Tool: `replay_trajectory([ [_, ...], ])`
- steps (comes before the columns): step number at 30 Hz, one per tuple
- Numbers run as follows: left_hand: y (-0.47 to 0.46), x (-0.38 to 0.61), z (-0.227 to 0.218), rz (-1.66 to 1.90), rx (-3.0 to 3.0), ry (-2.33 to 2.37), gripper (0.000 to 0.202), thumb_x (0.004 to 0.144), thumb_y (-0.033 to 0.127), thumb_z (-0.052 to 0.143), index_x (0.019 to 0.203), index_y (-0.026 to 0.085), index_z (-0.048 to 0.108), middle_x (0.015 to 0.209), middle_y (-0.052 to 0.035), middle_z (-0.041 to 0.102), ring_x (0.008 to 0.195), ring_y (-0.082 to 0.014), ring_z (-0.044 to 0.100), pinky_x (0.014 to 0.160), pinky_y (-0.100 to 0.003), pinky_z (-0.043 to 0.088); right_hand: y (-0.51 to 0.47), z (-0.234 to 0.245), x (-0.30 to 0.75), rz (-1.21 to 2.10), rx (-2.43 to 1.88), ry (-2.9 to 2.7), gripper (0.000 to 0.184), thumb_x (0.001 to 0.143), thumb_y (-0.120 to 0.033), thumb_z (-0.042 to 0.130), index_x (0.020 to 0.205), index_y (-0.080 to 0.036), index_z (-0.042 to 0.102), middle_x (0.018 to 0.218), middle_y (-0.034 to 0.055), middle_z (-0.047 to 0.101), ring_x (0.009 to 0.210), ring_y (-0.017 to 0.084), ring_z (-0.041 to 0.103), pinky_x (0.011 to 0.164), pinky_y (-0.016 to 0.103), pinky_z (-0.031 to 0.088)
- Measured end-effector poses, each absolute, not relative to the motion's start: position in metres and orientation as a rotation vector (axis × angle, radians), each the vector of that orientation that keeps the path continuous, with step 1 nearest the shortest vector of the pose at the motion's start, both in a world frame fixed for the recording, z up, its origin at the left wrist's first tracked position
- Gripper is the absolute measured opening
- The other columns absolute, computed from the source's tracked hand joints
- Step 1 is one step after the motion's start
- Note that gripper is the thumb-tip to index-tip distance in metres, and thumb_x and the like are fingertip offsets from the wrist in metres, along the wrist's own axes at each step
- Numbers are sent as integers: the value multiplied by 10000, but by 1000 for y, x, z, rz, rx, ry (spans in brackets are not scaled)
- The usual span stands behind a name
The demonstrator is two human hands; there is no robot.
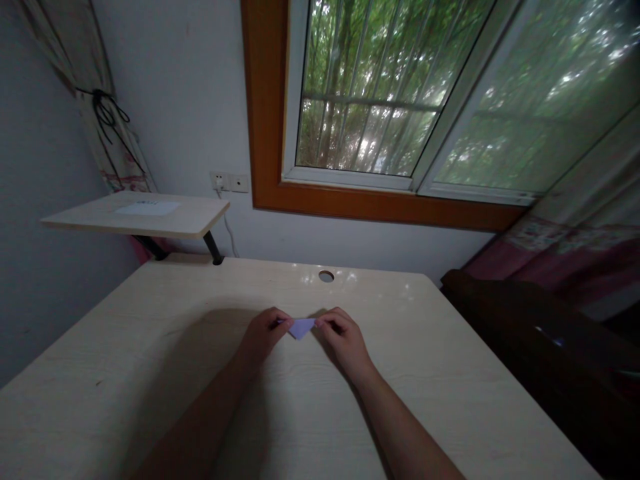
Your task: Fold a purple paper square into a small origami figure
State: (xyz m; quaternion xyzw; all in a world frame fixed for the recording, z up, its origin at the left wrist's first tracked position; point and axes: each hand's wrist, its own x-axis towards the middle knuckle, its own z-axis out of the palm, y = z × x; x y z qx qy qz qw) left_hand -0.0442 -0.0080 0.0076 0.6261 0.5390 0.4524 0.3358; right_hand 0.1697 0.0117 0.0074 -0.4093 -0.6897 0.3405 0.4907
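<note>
Between my two hands is a small piece of folded purple paper [301, 328], triangular with one point toward me. My left hand [265, 333] pinches its left corner between thumb and fingers. At the opposite corner, my right hand [345, 337] grips the paper in the same kind of pinch. Both hands are close to the surface of the pale wooden desk [320, 413], near its middle. The paper's ends are partly hidden by my fingertips.
A raised shelf [195, 223] on black legs stands at the desk's back left, with a white sheet [149, 208] on it. A round cable hole [327, 276] lies near the back edge. Dark furniture [525, 340] is at the right, below a window [370, 100].
</note>
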Motion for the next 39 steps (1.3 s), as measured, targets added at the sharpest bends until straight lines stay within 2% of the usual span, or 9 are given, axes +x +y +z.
replay_trajectory([
  [16, -18, -46, 17, 1213, 1472, 1385, 219, 807, 379, 604, 796, 182, 699, 738, -14, 678, 722, -165, 593, 674, -258, 423, 10, 2, 171, 894, -1036, -1557, 143, 831, -349, 674, 795, -221, 727, 853, 38, 648, 810, 197, 581, 764, 321, 425],
  [28, -16, -49, 7, 1281, 1397, 1288, 231, 809, 385, 622, 849, 170, 697, 761, -11, 657, 738, -153, 555, 703, -261, 421, 13, -5, 175, 955, -1041, -1498, 186, 823, -388, 672, 812, -211, 729, 862, 37, 657, 814, 192, 585, 779, 321, 439],
  [34, -16, -46, 11, 1300, 1399, 1332, 242, 807, 401, 615, 813, 168, 681, 703, 0, 608, 703, -153, 533, 677, -263, 417, 13, -3, 176, 973, -1028, -1488, 207, 812, -412, 671, 816, -213, 728, 853, 41, 653, 823, 200, 585, 778, 328, 450],
  [39, -17, -45, 14, 1306, 1381, 1326, 228, 817, 388, 601, 819, 173, 678, 720, -2, 621, 705, -150, 541, 682, -262, 427, 13, -4, 176, 990, -1024, -1458, 216, 797, -423, 676, 810, -214, 729, 845, 40, 648, 814, 197, 579, 761, 325, 454],
])
